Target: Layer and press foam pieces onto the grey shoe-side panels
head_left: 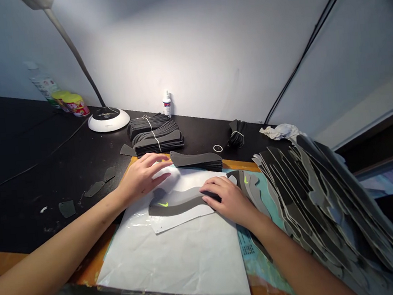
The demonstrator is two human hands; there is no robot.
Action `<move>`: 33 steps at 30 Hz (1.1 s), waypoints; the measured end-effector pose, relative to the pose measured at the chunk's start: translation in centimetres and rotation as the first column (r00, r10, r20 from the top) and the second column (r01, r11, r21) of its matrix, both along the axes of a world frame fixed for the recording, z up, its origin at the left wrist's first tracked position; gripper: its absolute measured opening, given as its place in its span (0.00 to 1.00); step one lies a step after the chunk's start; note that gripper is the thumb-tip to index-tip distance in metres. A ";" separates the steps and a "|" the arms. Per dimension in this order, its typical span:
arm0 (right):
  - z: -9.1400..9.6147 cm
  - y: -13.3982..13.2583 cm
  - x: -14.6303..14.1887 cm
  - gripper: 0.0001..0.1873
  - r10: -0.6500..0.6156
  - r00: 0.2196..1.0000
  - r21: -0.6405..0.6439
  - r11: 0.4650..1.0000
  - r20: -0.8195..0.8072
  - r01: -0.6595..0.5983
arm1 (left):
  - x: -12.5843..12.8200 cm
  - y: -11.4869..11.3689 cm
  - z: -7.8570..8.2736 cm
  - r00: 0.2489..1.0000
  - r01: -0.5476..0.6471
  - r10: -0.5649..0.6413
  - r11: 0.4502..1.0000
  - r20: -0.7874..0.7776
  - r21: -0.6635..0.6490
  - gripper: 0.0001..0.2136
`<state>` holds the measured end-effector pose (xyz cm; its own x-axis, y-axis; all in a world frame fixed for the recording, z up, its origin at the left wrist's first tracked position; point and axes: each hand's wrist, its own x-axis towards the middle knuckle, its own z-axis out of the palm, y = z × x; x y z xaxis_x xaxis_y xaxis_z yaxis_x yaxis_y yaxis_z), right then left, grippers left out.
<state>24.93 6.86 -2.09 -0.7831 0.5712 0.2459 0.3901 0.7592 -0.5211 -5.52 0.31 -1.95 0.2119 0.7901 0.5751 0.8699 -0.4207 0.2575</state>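
Shoe panel (177, 201) lies crosswise, right hand (230, 201) seemingly pressing.

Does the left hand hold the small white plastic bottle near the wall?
No, the left hand lies open at the edge of the white paper sheet, while the small white plastic bottle stands alone, far from it.

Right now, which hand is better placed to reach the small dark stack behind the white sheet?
Probably the left hand: its fingertips lie right beside the dark stack, and it is open. The right hand rests on the grey piece.
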 end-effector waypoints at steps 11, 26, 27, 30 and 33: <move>0.0 -0.2 -0.7 0.05 0.050 0.999 -0.020 0.999 -0.011 -0.050 | 1.3 0.6 0.1 0.983 -0.090 0.093 0.996 -0.156 0.025 0.13; 0.1 -0.2 -0.1 0.06 0.074 0.997 -0.018 0.997 -0.014 -0.075 | 1.4 1.8 1.9 0.990 -0.015 0.007 0.999 -0.140 -0.053 0.15; 0.1 -0.2 -0.1 0.07 0.072 0.997 -0.020 0.997 -0.006 -0.072 | 1.5 1.6 2.1 0.994 -0.033 0.028 0.998 -0.104 -0.049 0.14; 0.1 0.0 -0.1 0.08 0.063 0.998 0.018 0.998 -0.014 -0.062 | 2.0 1.1 2.8 0.994 -0.101 0.102 0.994 0.034 -0.029 0.13; 0.3 -0.1 0.2 0.11 0.062 0.986 0.153 0.987 -0.157 -0.038 | 2.0 -0.2 3.5 0.971 -0.114 0.115 0.993 0.210 -0.015 0.11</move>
<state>25.15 6.78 -1.78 -0.7532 0.4797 0.4501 0.2703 0.8495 -0.4531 -3.52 0.14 1.53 -0.0058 0.8037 0.5950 0.8383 -0.3205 0.4410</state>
